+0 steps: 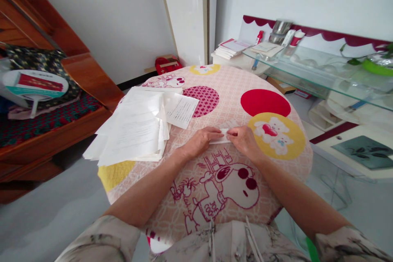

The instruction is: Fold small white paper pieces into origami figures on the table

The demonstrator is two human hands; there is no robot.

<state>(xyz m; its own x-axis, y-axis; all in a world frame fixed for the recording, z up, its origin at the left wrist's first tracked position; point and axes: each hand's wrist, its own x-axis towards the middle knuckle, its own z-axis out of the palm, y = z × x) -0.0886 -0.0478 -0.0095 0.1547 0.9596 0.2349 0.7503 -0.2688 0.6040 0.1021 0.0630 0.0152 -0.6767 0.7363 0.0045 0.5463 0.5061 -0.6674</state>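
Note:
A small white strip of what looks like folded paper (219, 140) is between my hands, low over the patterned table cover (227, 80). My left hand (204, 141) pinches its left part, thumb and fingers together. At its right part, the fingertips of my right hand (244, 139) are closed on it too. My fingers cover part of the strip, so its folds cannot be made out fully. To the left lies a loose stack of white paper sheets (135, 131), some with faint print. One smaller printed sheet (183, 110) sticks out on its right side.
A wooden bench (89, 77) stands at the left with a hand fan (37, 84) on it. On the right is a glass-topped stand (322, 69) bearing metal containers (281, 32) and a paper cup (296, 39). A stack of booklets (231, 48) sits behind the table.

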